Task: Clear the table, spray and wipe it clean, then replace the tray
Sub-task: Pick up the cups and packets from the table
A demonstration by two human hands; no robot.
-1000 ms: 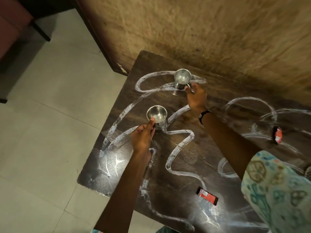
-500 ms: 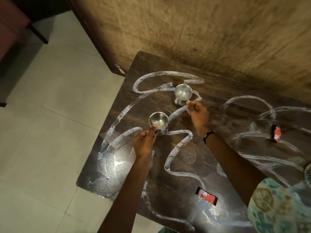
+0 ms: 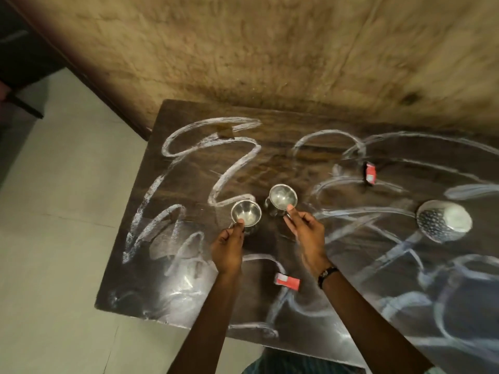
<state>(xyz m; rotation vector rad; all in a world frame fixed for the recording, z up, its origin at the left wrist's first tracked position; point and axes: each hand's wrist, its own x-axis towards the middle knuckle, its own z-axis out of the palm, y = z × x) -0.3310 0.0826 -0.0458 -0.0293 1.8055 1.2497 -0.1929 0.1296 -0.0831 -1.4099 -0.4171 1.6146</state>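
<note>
The dark wooden table (image 3: 172, 287) is streaked with white looping lines. Two small steel cups stand close together near its middle. My left hand (image 3: 228, 251) pinches the rim of the left steel cup (image 3: 246, 214). My right hand (image 3: 306, 233) pinches the near rim of the right steel cup (image 3: 282, 197). Both cups are empty and upright. No tray is in view.
A perforated steel ladle (image 3: 442, 221) lies at the right. One red sachet (image 3: 287, 281) lies near my wrists, another red sachet (image 3: 369, 172) farther back. A rough wall (image 3: 270, 49) borders the table's far edge. Pale tiled floor (image 3: 54, 238) lies to the left.
My right hand has drawn the far cup toward me until it sits beside the left cup. The view has swung right, bringing the ladle into sight.
</note>
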